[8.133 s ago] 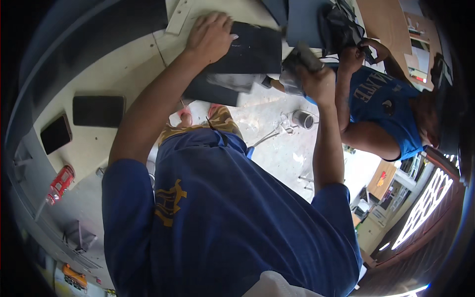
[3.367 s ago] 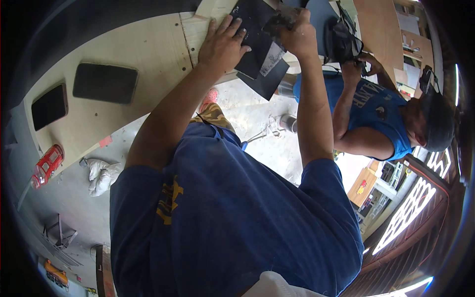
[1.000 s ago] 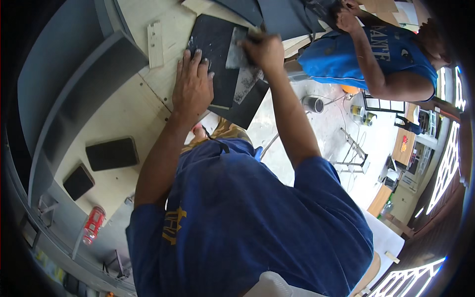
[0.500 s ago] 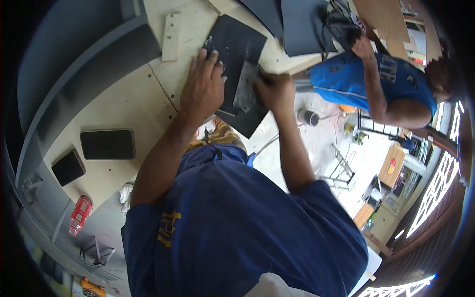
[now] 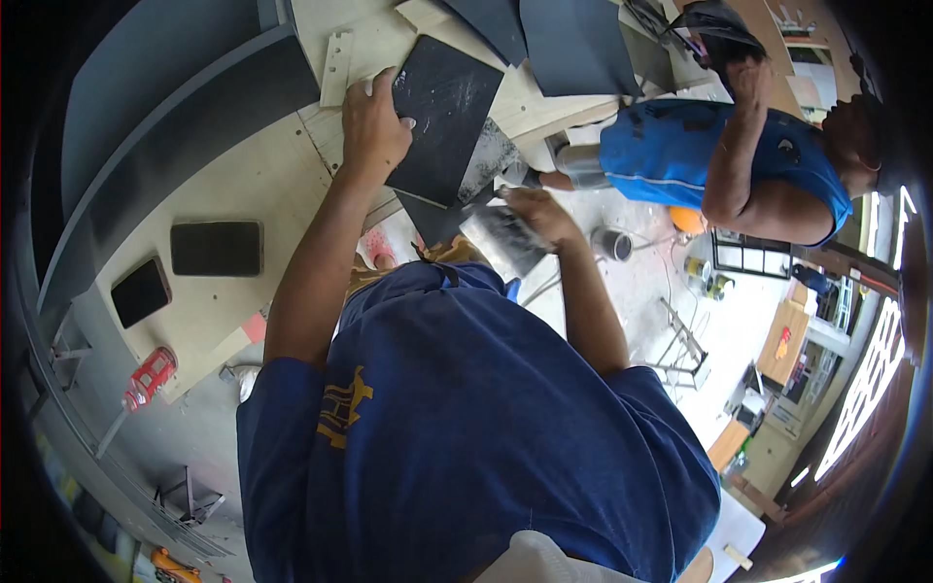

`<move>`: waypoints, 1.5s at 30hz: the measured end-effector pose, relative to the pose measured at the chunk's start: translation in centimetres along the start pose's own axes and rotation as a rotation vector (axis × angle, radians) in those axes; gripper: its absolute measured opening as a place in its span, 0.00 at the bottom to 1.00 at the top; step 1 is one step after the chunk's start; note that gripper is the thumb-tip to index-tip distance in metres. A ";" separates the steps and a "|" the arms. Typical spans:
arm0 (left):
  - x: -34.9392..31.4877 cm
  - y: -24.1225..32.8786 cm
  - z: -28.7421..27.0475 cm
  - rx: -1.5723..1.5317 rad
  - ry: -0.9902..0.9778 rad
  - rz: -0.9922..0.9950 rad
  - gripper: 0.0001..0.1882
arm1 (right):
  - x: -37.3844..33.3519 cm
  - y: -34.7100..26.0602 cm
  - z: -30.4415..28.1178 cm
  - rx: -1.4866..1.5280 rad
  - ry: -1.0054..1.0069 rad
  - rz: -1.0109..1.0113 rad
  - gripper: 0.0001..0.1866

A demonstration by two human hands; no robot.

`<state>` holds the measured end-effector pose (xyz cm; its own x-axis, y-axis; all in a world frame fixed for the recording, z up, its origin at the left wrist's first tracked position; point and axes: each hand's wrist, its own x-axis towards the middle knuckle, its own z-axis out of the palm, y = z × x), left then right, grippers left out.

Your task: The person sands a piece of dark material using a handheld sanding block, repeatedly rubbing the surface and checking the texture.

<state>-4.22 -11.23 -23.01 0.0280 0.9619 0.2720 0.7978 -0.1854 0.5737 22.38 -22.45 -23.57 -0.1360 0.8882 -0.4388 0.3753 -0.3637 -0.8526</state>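
Note:
A flat black board (image 5: 442, 117) with pale dust streaks lies at the near edge of the wooden bench. My left hand (image 5: 374, 126) grips its left edge, thumb on top and fingers along the side. Off the board's near right corner, my right hand (image 5: 544, 216) holds a dusty grey rectangular sheet (image 5: 503, 241), possibly sandpaper, tilted and blurred. A dark sheet speckled with white dust (image 5: 489, 155) shows from under the board's right side. Another dark corner (image 5: 428, 219) sticks out below the board, near my waist.
Dark sheets (image 5: 573, 49) lie at the far side, and a drilled wooden strip (image 5: 335, 70) is beyond my left hand. Two phones (image 5: 217, 249) and a red bottle (image 5: 151, 377) are at left. A co-worker in blue (image 5: 671, 151) stands at right, near a bucket (image 5: 611, 243).
My right hand has drawn the grey sheet off the board toward me. My left hand has shifted from the board's face to its left edge. The co-worker has raised a dark object.

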 end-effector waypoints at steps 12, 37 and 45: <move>-1.6 3.6 -13.2 -0.622 0.350 -0.274 0.15 | 7.1 -6.2 -2.6 0.011 -0.099 0.027 0.22; 1.7 1.2 3.6 -0.006 -0.074 0.058 0.15 | 3.5 -1.0 -0.4 -1.031 0.253 -1.156 0.20; 1.0 -0.1 5.1 0.175 -0.011 0.388 0.18 | 0.6 -1.9 3.9 -1.213 0.090 -0.865 0.29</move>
<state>-1.19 -9.28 -26.70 0.3520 0.8296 0.4334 0.8170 -0.4982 0.2902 18.04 -22.36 -23.33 -0.6700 0.7321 0.1231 0.7309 0.6795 -0.0637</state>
